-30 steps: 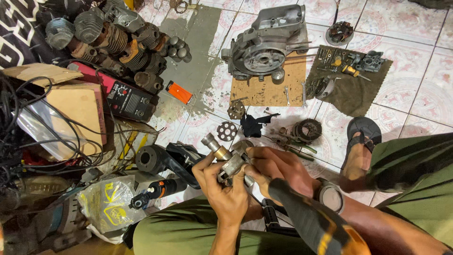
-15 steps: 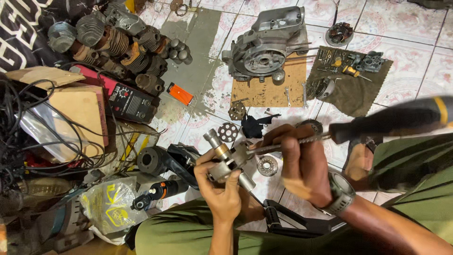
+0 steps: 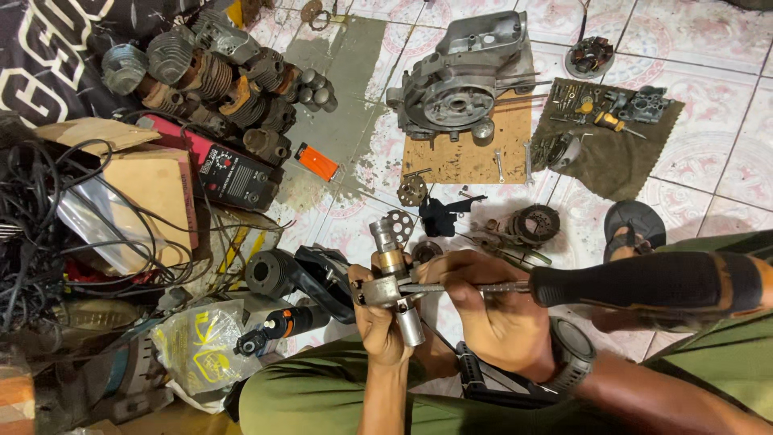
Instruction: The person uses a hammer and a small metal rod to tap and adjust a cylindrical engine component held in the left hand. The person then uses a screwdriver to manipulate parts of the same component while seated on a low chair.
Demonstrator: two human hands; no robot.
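You hold a metal shaft part [image 3: 394, 278], a steel piece with a round top and a stub pointing down, just above your lap in the lower middle of the view. Your left hand [image 3: 378, 322] grips it from below, fingers clamped around its middle. Your right hand [image 3: 491, 310] sits just beside it, fingers closed on the thin steel shank of a screwdriver [image 3: 564, 283], whose tip touches the part's side while its thick black handle runs off to the right. A watch [image 3: 573, 354] wraps your right wrist. On the tiled floor [image 3: 725, 169] beyond your hands lie a small perforated disc [image 3: 398, 221], a black rag [image 3: 439, 216] and a round toothed ring [image 3: 535, 224]. Farther up, an engine casing [image 3: 463, 76] rests on a wooden board [image 3: 467, 153], next to a dark cloth [image 3: 620, 153] strewn with small parts. To your left sit a heap of finned cylinders [image 3: 209, 72], a cardboard box [image 3: 153, 181] and tangled black cables [image 3: 40, 234].
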